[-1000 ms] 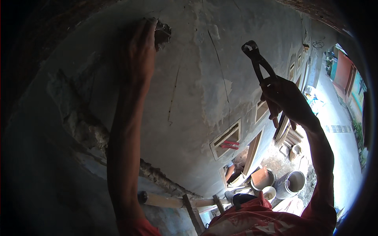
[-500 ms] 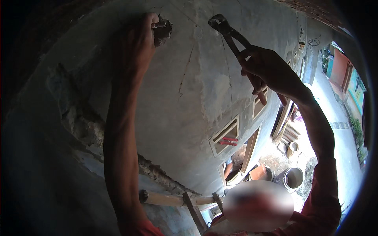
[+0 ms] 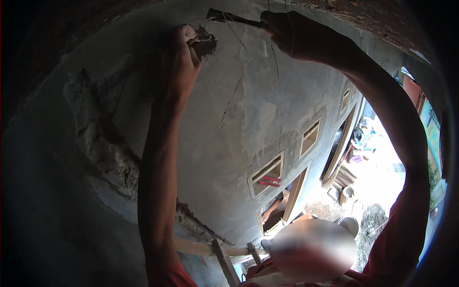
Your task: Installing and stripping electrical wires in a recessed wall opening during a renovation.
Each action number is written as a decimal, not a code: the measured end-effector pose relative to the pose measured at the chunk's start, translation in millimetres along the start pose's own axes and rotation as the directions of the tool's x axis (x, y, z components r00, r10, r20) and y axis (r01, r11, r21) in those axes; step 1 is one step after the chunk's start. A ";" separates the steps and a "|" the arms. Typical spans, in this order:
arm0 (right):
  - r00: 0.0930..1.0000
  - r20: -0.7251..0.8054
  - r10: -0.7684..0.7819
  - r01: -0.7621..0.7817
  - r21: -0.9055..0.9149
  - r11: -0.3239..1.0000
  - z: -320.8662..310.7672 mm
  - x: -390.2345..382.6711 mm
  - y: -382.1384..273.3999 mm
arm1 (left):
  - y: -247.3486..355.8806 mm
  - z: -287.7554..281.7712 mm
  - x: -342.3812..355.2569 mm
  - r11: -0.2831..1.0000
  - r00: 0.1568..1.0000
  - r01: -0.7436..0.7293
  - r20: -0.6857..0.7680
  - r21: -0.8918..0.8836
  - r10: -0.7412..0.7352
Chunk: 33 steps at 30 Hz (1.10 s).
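Note:
High on the grey plastered wall (image 3: 215, 167), my left hand (image 3: 184, 62) is closed at the left edge of a ragged, broken-out hole (image 3: 208, 47). Its fingers curl inward there, and whatever they grip is hidden. My right hand (image 3: 303, 36) is wrapped around the handles of dark metal pincers (image 3: 234, 18). The tool points left, with its head up and to the right of the hole, apart from my left hand. Thin wires (image 3: 275, 62) hang down the wall near the pincers.
A red-handled tool (image 3: 269, 182) lies in a small window opening (image 3: 256, 188) below. Bamboo scaffolding (image 3: 196, 246) crosses beneath my arms. On the bright ground stands a bucket (image 3: 350, 225). Another person's arm (image 3: 271, 210) shows in a lower opening. Rough broken masonry (image 3: 112, 158) runs down the left.
My right hand has moved up and left, turning the pincers from steeply slanted to nearly level, their head closer to the hole. My left hand stays at the hole; the view has shifted slightly.

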State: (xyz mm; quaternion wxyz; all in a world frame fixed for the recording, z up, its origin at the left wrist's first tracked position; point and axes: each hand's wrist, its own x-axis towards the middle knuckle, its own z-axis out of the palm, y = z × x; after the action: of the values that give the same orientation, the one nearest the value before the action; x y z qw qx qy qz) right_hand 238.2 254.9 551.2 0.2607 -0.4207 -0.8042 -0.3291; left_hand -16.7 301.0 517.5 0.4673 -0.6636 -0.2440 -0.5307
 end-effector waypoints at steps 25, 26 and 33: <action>0.900 -0.436 0.005 -0.259 -0.525 0.811 29.0 -4.5 -64.3 | 68.9 -17.2 -26.5 0.456 0.773 0.610 0.359 -0.648 -0.523; 0.897 -0.440 0.050 -0.313 -0.549 0.775 25.8 -3.6 -72.1 | 79.6 -22.4 -22.9 0.194 0.607 0.762 0.578 -0.618 -0.545; 0.940 -0.341 -0.006 -0.178 -0.505 0.844 27.9 -14.6 -92.5 | 109.3 7.2 -18.1 -0.323 0.543 0.531 0.607 -0.784 -0.580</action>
State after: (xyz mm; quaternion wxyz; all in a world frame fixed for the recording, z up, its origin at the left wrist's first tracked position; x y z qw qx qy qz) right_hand 163.2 228.7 494.3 0.2800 -0.4510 -0.6073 -0.5911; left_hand 70.6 261.9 461.2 -0.4139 -0.5672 -0.1007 -0.7049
